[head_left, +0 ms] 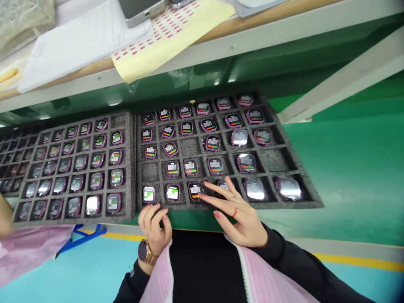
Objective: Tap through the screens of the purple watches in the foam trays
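Observation:
A grey foam tray (303, 201) holds several purple square watch faces in its compartments, many with lit screens of white text and a red-green bar. My right hand (241, 214) is spread over the front row, fingers apart and nothing held. Its index fingertip is at the lower part of a lit watch face (195, 189); whether it presses the screen I cannot tell. At the tray's front edge, my left hand (155, 227) has loosely bent fingers, thumb apart, holding nothing. Just beyond those fingers sits a watch face with a white and green screen (149, 194).
On the left stands a second foam tray (131, 168) of watch faces, with a darker tray (12, 158) beyond it. A bench edge (233, 46) with papers and a yellow arrow sheet (142, 63) runs behind. Another person's pink sleeve (38, 248) is at far left.

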### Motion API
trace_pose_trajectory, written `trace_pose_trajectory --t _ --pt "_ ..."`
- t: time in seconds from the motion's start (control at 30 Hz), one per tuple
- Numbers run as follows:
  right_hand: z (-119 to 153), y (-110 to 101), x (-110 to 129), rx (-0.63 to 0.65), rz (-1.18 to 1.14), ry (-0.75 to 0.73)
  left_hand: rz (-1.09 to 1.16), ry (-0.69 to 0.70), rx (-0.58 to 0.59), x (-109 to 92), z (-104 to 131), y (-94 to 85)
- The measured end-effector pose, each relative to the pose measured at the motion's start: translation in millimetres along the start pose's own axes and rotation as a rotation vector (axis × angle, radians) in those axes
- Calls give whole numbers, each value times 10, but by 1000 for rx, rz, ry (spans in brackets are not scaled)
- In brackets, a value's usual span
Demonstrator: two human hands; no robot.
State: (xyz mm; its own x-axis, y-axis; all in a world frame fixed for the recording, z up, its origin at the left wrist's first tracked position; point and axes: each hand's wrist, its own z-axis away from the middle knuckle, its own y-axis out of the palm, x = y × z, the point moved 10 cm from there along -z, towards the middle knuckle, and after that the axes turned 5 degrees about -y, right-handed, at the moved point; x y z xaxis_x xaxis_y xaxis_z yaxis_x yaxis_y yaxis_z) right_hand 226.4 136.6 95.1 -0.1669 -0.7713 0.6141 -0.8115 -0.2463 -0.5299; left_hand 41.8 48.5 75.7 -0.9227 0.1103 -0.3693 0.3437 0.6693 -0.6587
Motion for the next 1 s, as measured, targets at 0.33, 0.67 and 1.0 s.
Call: trace_pose_trajectory --t 0.33,0.67,1.0 --pt "82 -251 -10 -104 6 19 122 109 118 -396 22 259" --pt "362 -521 -161 -137 143 149 272 215 223 -597 -97 399" --pt "606 -898 -160 -333 235 178 254 217 241 -617 -91 462"
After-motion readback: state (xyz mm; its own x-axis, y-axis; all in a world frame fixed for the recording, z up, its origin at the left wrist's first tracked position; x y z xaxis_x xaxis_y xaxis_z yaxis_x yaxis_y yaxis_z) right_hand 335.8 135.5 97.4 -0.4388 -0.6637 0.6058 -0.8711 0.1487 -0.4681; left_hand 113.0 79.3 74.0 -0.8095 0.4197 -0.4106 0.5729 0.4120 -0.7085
